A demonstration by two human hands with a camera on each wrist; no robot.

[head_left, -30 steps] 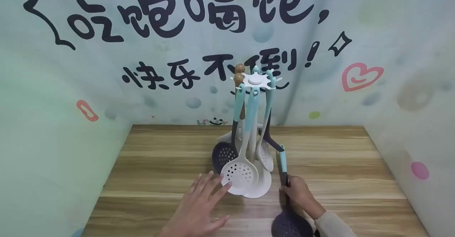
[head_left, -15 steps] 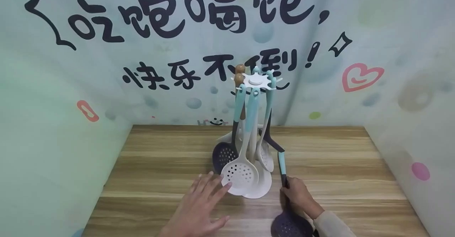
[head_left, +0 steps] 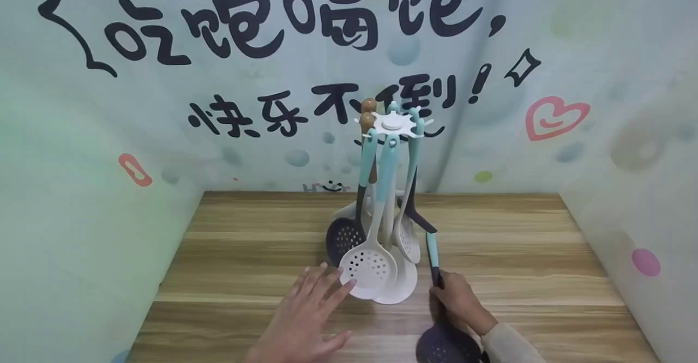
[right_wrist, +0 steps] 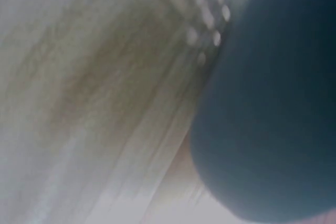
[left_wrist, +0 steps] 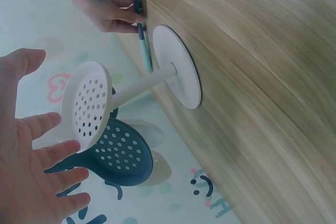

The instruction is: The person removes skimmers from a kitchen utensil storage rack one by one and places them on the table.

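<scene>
My right hand [head_left: 462,297] grips the neck of a dark skimmer [head_left: 447,345] with a light-blue handle, its perforated head toward me at the lower edge. In the right wrist view the dark skimmer head [right_wrist: 273,108] looms blurred and close. My left hand [head_left: 306,319] is spread with fingers extended, its fingertips right beside a white skimmer [head_left: 368,269]. That white skimmer hangs from a white utensil rack [head_left: 391,124]. Behind it hangs another dark skimmer [head_left: 339,239]. The left wrist view shows the left palm [left_wrist: 23,166] and the rack's round base [left_wrist: 181,74].
A white slotted utensil [head_left: 407,240] and a dark angled utensil [head_left: 420,218] also hang on the rack, above the held skimmer's handle end. Two brown-knobbed handles [head_left: 366,120] are at its left. Patterned cloth walls [head_left: 262,150] bound the wooden table [head_left: 245,243] behind and at the sides.
The dark skimmer in my right hand has shifted slightly toward me, its handle tip now just under the dark angled utensil's end. My left hand has stayed in place.
</scene>
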